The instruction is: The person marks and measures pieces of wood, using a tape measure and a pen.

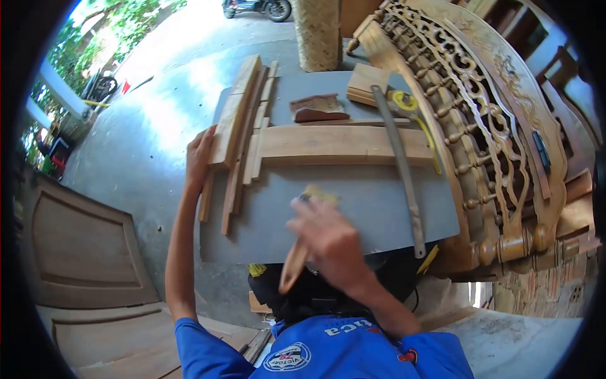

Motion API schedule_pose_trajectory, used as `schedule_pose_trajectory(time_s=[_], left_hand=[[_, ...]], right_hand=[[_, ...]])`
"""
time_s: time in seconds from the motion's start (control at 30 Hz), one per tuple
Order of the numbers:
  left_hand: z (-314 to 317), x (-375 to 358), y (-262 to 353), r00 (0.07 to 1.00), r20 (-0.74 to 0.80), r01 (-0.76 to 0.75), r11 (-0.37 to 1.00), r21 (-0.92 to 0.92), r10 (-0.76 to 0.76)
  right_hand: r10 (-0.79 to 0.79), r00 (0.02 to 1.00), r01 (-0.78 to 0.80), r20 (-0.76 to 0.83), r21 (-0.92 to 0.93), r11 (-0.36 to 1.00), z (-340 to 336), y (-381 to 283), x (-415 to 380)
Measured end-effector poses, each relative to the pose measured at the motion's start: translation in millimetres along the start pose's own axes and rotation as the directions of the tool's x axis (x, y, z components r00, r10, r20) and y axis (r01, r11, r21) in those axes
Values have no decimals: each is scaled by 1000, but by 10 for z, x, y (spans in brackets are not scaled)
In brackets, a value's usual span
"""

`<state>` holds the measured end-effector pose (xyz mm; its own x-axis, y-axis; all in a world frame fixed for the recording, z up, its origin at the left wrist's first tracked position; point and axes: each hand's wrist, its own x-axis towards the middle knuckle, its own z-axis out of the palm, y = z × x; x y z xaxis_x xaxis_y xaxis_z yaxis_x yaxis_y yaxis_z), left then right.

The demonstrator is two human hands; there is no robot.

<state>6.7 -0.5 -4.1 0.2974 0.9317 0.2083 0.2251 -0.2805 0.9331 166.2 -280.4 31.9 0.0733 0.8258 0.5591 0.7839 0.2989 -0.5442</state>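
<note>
Wooden at the handle and pale at the bristles, the brush (295, 265) is slanting over the near part of the grey board (391, 218), its long axis running mostly away from the body; the bristles are pointing forward and a little to the right, the handle's end back toward the lap. Around its upper part the right hand (331, 237), blurred, is closing its bent fingers in a grip. Farther left, the left hand (199, 155) is touching the outer side of the thick left beam (237, 110); how tightly its fingers are closing, I cannot tell. Beside that beam, several thin strips (243, 148) are lying roughly parallel to it. Just beyond the brush, a long beam (341, 145) is stretching crosswise, and a flat metal bar (402, 170) is crossing its right part. Past this beam, a dark reddish block (320, 115) is resting near its middle, while wooden blocks (366, 84) and a yellow tool (404, 101) are sitting to the right. Outermost on that side, carved woodwork (499, 120) is leaning beside the board.
</note>
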Motion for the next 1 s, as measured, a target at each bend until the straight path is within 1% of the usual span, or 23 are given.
schedule_pose_trajectory(time_s=[0.07,0.1,0.13,0.17,0.27,0.3,0.33,0.37,0.4,0.43,0.47,0.5,0.53,0.57,0.6,0.63,0.67,0.7,0.8,0.83,0.9,0.93,1.0], left_hand=[[-26,73,-92,999,-27,-29,999,-13,29],[-53,82,-129,999,-39,-37,999,35,38],[-61,68,-102,997,-51,-46,995,85,50],[-68,35,-59,999,-32,-21,995,93,24],[-101,2,108,1000,13,-8,988,154,6],[-148,59,76,996,-38,-71,970,232,82],[-202,146,25,983,-85,-129,943,306,162],[-207,231,-10,910,-163,-272,847,457,380],[-46,128,291,872,-224,-281,819,501,436],[86,99,513,812,-80,-457,714,530,579],[217,47,723,719,65,-611,584,534,692],[475,-117,1055,693,261,-697,534,478,672],[781,-282,1372,638,444,-769,492,409,629],[1005,-347,1542,479,679,-877,334,346,556],[1268,-419,1679,318,798,-945,242,221,512],[1538,-444,1703,175,874,-985,85,153,453],[1794,-444,1692,107,882,-994,64,87,459],[1999,-422,1686,33,884,-999,41,16,466],[2385,-317,1802,-31,918,-996,61,-59,395],[2462,-248,1794,-42,917,-996,61,-72,396],[2518,-231,1773,0,911,-991,124,-57,412],[2532,-229,1769,27,910,-986,159,-43,413],[2519,-226,1770,85,930,-986,165,27,357]], right_hand=[[-79,996,65,42,266,962,99,-113,-93],[-50,998,28,42,414,910,148,-201,-115],[-23,999,-3,40,554,833,190,-300,-110],[-1,999,-25,38,681,732,190,-334,-110],[153,984,-39,-86,743,669,84,76,-84],[386,916,-341,105,711,615,-227,91,-109],[347,936,-203,-57,717,666,-356,213,-229],[295,931,-66,-215,696,715,-478,322,-355],[408,874,-100,-263,725,682,-675,316,-455],[515,803,-129,-299,757,641,-869,285,-556],[542,748,-143,-383,705,695,-1027,324,-683],[559,693,-167,-456,653,739,-1148,349,-800],[587,604,-138,-539,655,743,-1211,350,-893],[608,506,-105,-612,656,747,-1226,332,-957],[572,511,-54,-642,640,767,-1216,297,-982],[532,511,2,-675,620,785,-1209,255,-995],[488,506,61,-711,594,802,-1205,214,-1012],[489,532,43,-692,598,800,-1182,163,-1034],[271,676,48,-686,408,912,-1131,120,-1061],[331,715,3,-615,477,879,-1148,96,-1072],[444,778,-107,-445,602,791,-1189,42,-1081],[453,783,-27,-425,705,708,-1162,53,-1063],[469,799,133,-377,871,473,-1052,78,-1031]])
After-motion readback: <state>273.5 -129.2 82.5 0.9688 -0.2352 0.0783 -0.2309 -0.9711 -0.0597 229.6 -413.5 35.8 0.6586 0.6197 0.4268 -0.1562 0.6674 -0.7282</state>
